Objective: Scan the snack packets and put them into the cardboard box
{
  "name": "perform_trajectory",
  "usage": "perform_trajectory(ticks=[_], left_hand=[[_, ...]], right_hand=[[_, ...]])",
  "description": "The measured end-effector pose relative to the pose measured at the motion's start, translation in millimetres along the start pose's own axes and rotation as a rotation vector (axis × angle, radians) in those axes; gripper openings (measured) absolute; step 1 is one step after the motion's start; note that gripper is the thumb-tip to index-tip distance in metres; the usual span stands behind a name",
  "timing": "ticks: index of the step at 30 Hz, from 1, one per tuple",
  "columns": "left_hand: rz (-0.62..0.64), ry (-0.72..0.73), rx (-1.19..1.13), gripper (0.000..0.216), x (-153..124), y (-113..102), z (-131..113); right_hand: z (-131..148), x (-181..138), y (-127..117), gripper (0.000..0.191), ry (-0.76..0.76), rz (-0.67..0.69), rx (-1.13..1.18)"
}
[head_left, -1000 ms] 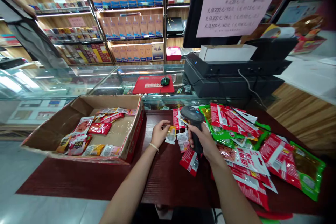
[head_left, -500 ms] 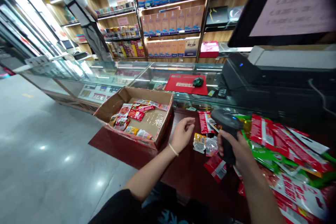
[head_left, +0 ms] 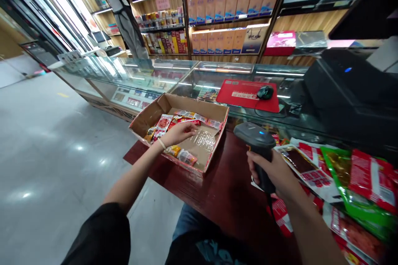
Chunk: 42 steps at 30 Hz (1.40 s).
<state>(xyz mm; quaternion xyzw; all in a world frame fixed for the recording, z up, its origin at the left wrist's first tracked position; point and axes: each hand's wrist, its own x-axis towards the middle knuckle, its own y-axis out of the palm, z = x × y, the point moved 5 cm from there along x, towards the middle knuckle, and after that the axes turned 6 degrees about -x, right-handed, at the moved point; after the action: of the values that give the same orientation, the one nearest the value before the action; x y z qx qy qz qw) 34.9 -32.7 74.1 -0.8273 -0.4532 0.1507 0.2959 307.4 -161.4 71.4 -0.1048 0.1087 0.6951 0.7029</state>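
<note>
The black scanner is above the tabletop, clamped in the right hand's fingers. The left hand has moved over the carton, so the work now is near its packets; whether the bent fingers hold something, I cannot tell. Earlier, this hand was over the tabletop.

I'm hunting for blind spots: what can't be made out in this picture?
In the head view:
Box: the part beneath the left hand, hidden by that hand.
Scanner: part of its handle, covered by the right hand.
Packet pile: its far right, cut off by the edge.
Person: head, cut off by the top edge.
</note>
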Motion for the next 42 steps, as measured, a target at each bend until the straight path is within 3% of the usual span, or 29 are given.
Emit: perform_trajectory(ticks=[4,7,11,16,18,22,25,27,30,32,34,38,42], left_hand=[[0.479,0.000,0.233,0.021,12,27,30],[0.726,0.016,0.362,0.037,6,50,45],[0.814,0.005,0.403,0.061,-5,66,57],[0.934,-0.042,0.234,0.021,-9,67,54],[0.832,-0.060,0.186,0.014,-2,57,51],[0.335,-0.132,-0.014,0.025,21,20,36],[0.008,-0.160,-0.287,0.035,27,0,6],[-0.123,-0.157,-0.477,0.042,24,1,-26],[-0.167,-0.129,-0.755,0.043,13,33,-85],[-0.124,-0.068,-0.945,0.042,6,70,-122],[-0.075,-0.049,-1.080,0.044,4,112,-144],[-0.101,-0.122,-1.224,0.042,16,185,-137],[-0.067,-0.229,-1.291,0.047,28,230,-109]], right_hand=[[-7,14,8,0.039,0.066,-0.014,-0.005],[-10,22,10,0.041,0.088,-0.002,-0.011],[-12,29,11,0.042,0.078,0.000,0.001],[-13,29,6,0.042,0.073,-0.018,0.041],[-14,26,2,0.041,0.051,-0.023,0.062],[-16,14,-12,0.036,0.004,-0.065,0.101],[-18,0,-22,0.037,-0.014,-0.092,0.132],[-20,-11,-29,0.038,-0.027,-0.132,0.146],[-25,-27,-45,0.041,-0.071,-0.231,0.141],[-31,-39,-58,0.042,-0.080,-0.298,0.135],[-39,-51,-72,0.044,-0.074,-0.357,0.143],[-53,-80,-98,0.047,-0.086,-0.469,0.144],[-64,-104,-105,0.049,-0.051,-0.480,0.057]])
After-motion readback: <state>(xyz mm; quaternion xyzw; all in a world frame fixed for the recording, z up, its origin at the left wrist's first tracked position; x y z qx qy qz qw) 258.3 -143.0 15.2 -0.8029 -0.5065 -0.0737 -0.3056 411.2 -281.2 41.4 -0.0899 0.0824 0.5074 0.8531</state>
